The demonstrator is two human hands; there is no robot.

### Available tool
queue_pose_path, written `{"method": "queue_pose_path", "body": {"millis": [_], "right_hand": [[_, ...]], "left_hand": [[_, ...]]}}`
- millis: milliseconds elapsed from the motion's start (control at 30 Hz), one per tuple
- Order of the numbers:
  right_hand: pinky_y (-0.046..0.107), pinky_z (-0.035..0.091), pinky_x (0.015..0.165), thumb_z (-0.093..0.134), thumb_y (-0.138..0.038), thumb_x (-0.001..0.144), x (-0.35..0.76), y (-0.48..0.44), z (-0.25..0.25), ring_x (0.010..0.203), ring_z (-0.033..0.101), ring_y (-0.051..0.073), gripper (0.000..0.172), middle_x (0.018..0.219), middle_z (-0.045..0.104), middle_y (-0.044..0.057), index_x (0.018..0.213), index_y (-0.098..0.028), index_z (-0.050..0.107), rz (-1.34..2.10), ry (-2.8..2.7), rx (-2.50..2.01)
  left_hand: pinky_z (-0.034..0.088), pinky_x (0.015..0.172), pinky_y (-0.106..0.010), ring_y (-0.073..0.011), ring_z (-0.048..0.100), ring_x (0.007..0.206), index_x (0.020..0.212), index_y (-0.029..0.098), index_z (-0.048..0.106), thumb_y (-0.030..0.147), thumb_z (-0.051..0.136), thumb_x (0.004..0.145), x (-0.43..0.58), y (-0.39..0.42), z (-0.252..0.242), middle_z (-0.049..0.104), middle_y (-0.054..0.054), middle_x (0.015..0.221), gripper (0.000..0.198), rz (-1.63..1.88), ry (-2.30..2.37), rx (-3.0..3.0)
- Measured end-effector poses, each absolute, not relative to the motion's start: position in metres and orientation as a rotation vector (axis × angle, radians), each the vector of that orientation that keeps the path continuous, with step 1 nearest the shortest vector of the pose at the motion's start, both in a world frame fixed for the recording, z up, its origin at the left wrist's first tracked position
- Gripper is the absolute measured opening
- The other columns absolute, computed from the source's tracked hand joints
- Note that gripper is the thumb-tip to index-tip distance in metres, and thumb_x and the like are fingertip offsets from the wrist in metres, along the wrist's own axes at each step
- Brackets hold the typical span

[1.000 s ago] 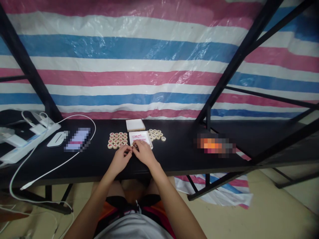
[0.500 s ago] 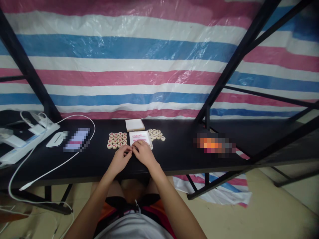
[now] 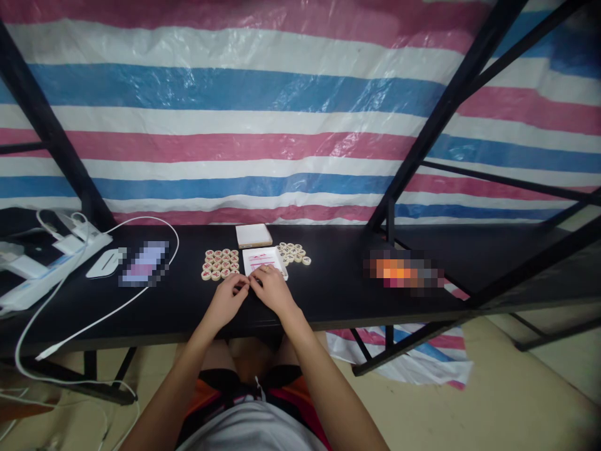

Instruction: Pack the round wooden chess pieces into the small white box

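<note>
My left hand and my right hand meet at the near edge of an open white box with red print inside. The fingers of both are bent together, fingertips close to each other; anything between them is too small to make out. Left of the box, round wooden pieces with red characters stand in neat rows. Round pieces with dark characters lie grouped against its right side. Behind the box is a second shallow white box part.
On the black table a blurred phone-like object, a white flat device and a power strip with white cables lie at left. A blurred orange item is at right. Black frame bars slope on both sides.
</note>
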State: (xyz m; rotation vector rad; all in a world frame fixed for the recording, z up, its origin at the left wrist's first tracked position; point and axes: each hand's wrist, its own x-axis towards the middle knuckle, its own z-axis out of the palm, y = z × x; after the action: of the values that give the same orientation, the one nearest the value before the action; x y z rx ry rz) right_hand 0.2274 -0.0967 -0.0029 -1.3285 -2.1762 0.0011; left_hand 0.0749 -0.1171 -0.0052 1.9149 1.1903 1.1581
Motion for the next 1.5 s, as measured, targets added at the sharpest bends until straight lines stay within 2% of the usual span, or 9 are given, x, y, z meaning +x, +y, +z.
{"method": "queue_pose_path", "body": {"millis": [333, 1133, 1367, 1500], "right_hand": [[0.03, 0.035, 0.076, 0.047, -0.027, 0.092, 0.2275, -0.0968, -0.0035, 0.091, 0.052, 0.02, 0.022, 0.086, 0.063, 0.005, 0.082, -0.019, 0.065, -0.047, -2.17, -1.357], [0.029, 0.036, 0.076, 0.045, -0.023, 0.092, 0.2281, -0.0952, -0.005, 0.086, 0.054, 0.019, 0.02, 0.085, 0.062, 0.006, 0.084, -0.018, 0.063, -0.053, -2.138, -1.402], [0.028, 0.037, 0.076, 0.044, -0.023, 0.092, 0.228, -0.0951, -0.0054, 0.086, 0.054, 0.019, 0.021, 0.085, 0.063, 0.006, 0.084, -0.018, 0.063, -0.065, -2.126, -1.402], [0.028, 0.037, 0.076, 0.043, -0.022, 0.092, 0.2279, -0.0948, -0.0056, 0.086, 0.055, 0.019, 0.021, 0.086, 0.063, 0.007, 0.085, -0.017, 0.062, -0.044, -2.11, -1.413]], "left_hand": [[0.049, 0.071, -0.026, -0.0143, 0.059, 0.081, 0.084, 0.018, 0.06, 0.024, 0.048, 0.081, 0.0762, -0.1165, -0.0036, 0.061, -0.004, 0.09, 0.014, 1.165, 1.196, 1.9], [0.052, 0.069, -0.028, -0.0153, 0.061, 0.08, 0.093, 0.018, 0.066, 0.023, 0.05, 0.08, 0.0765, -0.1186, -0.0028, 0.062, -0.007, 0.101, 0.022, 1.14, 1.224, 1.928], [0.052, 0.075, -0.031, -0.0186, 0.061, 0.091, 0.092, 0.017, 0.069, 0.023, 0.049, 0.082, 0.0756, -0.1166, -0.0073, 0.062, -0.008, 0.103, 0.023, 1.131, 1.27, 1.993], [0.051, 0.08, -0.033, -0.0186, 0.06, 0.091, 0.094, 0.018, 0.069, 0.023, 0.05, 0.082, 0.0748, -0.1157, -0.0097, 0.062, -0.007, 0.104, 0.023, 1.121, 1.285, 2.033]]}}
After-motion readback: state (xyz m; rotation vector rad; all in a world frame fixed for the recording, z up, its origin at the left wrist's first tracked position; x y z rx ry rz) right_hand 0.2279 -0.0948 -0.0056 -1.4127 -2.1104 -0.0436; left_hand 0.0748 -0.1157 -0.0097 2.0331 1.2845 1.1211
